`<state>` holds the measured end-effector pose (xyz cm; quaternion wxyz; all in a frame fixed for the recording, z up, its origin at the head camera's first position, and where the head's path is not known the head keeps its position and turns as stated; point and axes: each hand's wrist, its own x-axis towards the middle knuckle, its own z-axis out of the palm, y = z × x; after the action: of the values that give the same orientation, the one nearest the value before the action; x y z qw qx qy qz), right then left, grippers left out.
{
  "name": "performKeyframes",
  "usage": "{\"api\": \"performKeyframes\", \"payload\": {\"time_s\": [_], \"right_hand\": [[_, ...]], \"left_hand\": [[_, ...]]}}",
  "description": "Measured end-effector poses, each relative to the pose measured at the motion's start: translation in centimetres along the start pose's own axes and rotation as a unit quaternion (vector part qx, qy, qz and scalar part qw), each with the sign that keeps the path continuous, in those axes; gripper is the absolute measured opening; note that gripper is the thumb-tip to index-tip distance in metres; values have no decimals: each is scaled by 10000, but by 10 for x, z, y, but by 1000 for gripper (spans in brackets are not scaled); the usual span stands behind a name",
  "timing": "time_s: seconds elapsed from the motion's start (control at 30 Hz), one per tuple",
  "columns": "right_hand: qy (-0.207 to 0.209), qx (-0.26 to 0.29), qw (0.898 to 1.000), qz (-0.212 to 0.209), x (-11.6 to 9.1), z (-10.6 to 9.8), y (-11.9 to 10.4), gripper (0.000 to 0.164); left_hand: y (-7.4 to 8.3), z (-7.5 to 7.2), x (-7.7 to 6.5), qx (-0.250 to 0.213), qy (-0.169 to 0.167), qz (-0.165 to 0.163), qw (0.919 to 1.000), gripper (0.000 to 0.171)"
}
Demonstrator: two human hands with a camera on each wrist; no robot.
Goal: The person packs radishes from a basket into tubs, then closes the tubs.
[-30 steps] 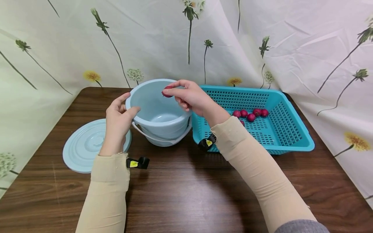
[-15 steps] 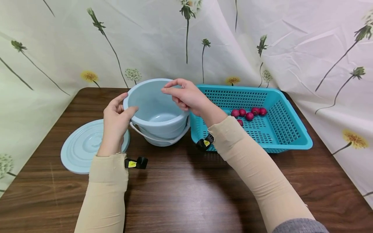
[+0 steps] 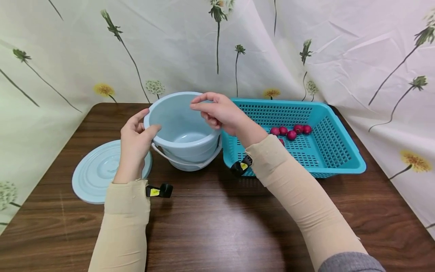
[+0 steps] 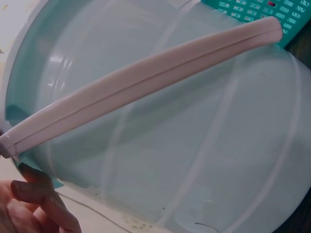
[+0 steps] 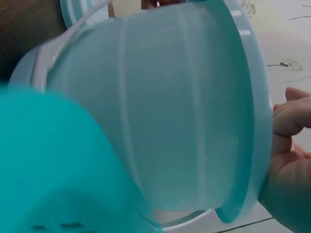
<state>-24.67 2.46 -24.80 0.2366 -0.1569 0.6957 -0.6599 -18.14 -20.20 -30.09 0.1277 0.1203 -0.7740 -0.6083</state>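
Note:
A light blue bucket (image 3: 187, 155) stands tilted slightly toward me in the head view, its pale handle (image 4: 146, 80) hanging down the front. My left hand (image 3: 135, 141) grips its left rim, thumb over the inner side and fingers outside. Over the right part of the opening hovers my right hand (image 3: 224, 113), thumb and index tips close together with nothing between them, the other fingers loosely curled. In the right wrist view this hand appears beside the rim. Several red radishes (image 3: 291, 135) lie in the turquoise basket (image 3: 343, 169); my right forearm partly covers one.
The round light blue lid (image 3: 90, 173) lies on the wooden table (image 3: 204, 226) at the left, partly behind my left wrist. The basket stands close against the bucket's right side. A flowered white cloth (image 3: 183, 45) hangs behind the table.
One second ago my right thumb and fingers pinched a radish over the bucket. Half a second ago it was gone from them, and the fingers stay over the opening. My left hand keeps its grip.

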Motion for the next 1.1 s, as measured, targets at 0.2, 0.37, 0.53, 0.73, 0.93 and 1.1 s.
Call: {"api": "performKeyframes", "payload": {"time_s": [0.2,0.37,0.53,0.73,0.93,1.1], "right_hand": [[-256,248,9994,27,-2,-14,-3,18],[-327,410,9986,-44,-4,-36,-1,13],[145,670,9976,64,-4,-66,5,13],[512,588,9965,302,-8,-101,15,17],[718,250,9952,618,-14,-131,23,19],[789,-100,9927,904,-22,-151,29,24]], "left_hand": [[0,2,-1,-13,-42,12,10000,60],[1,3,-1,-4,-38,9,10000,60],[2,3,-1,-44,14,40,10000,59],[0,1,0,-85,44,30,9999,59],[-1,0,0,-100,80,29,9999,58],[-2,0,0,-62,65,53,9999,58]]}}
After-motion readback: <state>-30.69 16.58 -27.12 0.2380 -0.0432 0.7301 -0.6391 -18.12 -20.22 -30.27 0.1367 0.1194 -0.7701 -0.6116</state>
